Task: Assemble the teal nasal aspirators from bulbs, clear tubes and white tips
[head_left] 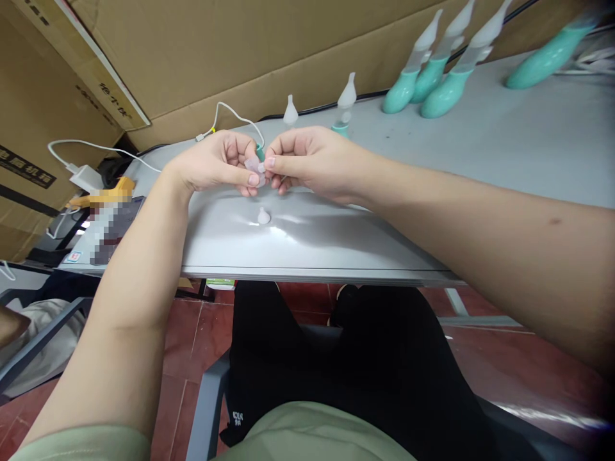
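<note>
The left hand and right hand meet over the grey table, fingers curled in, both pinching a small translucent plastic piece from opposite sides. The left thumb presses against its lower left part, while the right thumb and forefinger grip a whitish end at its right, so the piece sits between the two sets of fingertips, above the tabletop. Nearest the body, black trousers fill the lap below the table's front edge. A loose white nozzle tip stands on the table between that edge and the hands, just below the held piece and apart from the fingers. Off to the left, beside the left forearm, lie a dark, partly pixelated object and a yellow object, with a white charger close by. Directly behind the held piece, a teal part shows between the hands; whether it touches them I cannot tell. Beyond the right hand, which hides their lower portions, rise another white nozzle and a clear-bodied nasal aspirator. Farther right, three nasal aspirators with teal bulbs stand grouped on the table, and another teal bulb leans near the corner. Brown cardboard walls off the back.
</note>
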`<action>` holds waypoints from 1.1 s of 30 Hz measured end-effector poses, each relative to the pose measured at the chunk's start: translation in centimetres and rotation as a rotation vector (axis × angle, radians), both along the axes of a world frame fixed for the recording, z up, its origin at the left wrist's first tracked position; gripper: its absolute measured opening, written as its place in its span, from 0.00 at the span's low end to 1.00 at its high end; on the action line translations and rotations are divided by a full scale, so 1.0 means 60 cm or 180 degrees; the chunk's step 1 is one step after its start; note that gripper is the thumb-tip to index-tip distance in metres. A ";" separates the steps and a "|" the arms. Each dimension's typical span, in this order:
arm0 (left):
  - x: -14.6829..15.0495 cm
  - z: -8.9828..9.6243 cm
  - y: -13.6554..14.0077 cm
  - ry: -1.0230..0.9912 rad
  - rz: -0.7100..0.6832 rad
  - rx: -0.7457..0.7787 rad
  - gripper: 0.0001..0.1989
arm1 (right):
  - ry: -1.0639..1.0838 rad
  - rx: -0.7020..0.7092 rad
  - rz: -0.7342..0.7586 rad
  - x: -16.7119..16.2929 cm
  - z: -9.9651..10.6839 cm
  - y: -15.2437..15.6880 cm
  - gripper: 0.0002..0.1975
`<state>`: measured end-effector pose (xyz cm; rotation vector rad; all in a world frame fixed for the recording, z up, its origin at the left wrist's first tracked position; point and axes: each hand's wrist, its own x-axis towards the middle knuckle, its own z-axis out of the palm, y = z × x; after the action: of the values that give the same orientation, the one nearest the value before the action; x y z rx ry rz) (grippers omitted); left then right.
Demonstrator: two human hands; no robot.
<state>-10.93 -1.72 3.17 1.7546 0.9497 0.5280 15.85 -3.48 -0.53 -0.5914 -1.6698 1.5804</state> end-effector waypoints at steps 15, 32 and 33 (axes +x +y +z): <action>-0.003 0.002 0.005 0.0192 -0.0241 -0.0014 0.32 | -0.0086 0.0009 -0.0177 0.003 -0.001 0.005 0.19; -0.006 0.012 0.002 0.1128 0.0028 0.0620 0.25 | -0.1235 0.1815 -0.0528 0.009 -0.009 0.025 0.19; -0.005 0.012 0.003 0.1177 0.0034 0.0676 0.25 | -0.1299 0.1868 -0.0517 0.007 -0.012 0.028 0.20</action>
<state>-11.25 -1.56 3.89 2.0853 1.1935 0.3238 16.27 -1.79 -1.27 -0.7388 -2.1980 0.8178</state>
